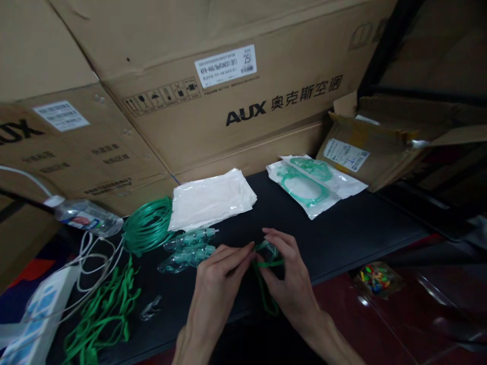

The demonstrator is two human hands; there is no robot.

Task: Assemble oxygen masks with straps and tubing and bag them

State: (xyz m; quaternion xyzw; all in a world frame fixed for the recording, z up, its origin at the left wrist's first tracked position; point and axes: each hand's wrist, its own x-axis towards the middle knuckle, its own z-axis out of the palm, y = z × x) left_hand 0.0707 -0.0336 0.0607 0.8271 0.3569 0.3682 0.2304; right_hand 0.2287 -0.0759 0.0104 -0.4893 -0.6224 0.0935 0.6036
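The large cardboard box point(198, 137) reads "AUX 奥克斯空调" in black. Its white sticker point(225, 66) carries a model code beginning "KFR-" and ending "(B1)", plus "25"; a row of handling pictograms point(162, 96), arrows, glass and umbrella among them, runs beside it. The left-hand carton point(140, 175) shows a cut-off "AUX". Print on the open carton's shipping label point(346, 154) is too small to read.
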